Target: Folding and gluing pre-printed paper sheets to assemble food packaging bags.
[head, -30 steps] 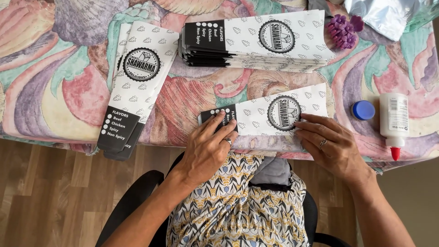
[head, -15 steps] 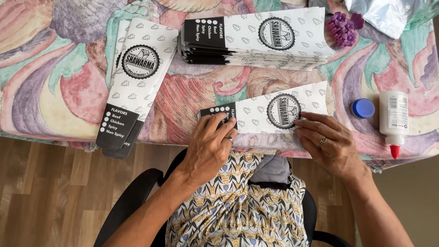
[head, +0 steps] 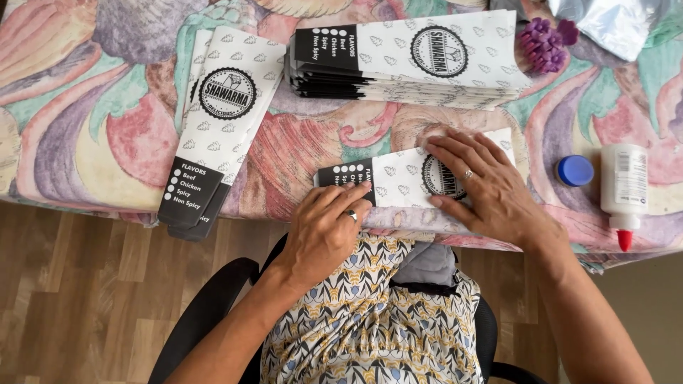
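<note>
Fingers: both hands are lying flat w/ fingers stretched out and slightly apart, pressing down, not gripping anything.
Left hand [head: 329,226]: resting on the dark end of a paper sleeve [head: 398,183], fingertips touching its black label panel; ring showing on one finger.
Right hand [head: 484,188]: covering the sleeve's middle, palm over the round black badge; ring on one finger too.
Paper sleeve: lying flat at the near table edge, just in front of the person's lap; long, narrow, white w/ small grey pattern, black block w/ white dots and lettering at its left end, round black emblem near centre.
Sleeve stack [head: 409,64]: sitting beyond the hands, toward the far side; same white-and-black sleeves piled neatly, black ends pointing left, dark edges showing along the side.
Loose sleeves [head: 217,121]: lying at the left, angled, a few overlapping, black ends hanging over the table edge.
Glue bottle [head: 624,188]: lying at the right, white body, red tip pointing toward the person.
Blue cap [head: 575,171]: sitting just left of the bottle, apart from it.
Purple item [head: 544,39]: small, frilly, resting far right of the stack.
Tablecloth [head: 92,128]: covering the table in pastel swirls.
</note>
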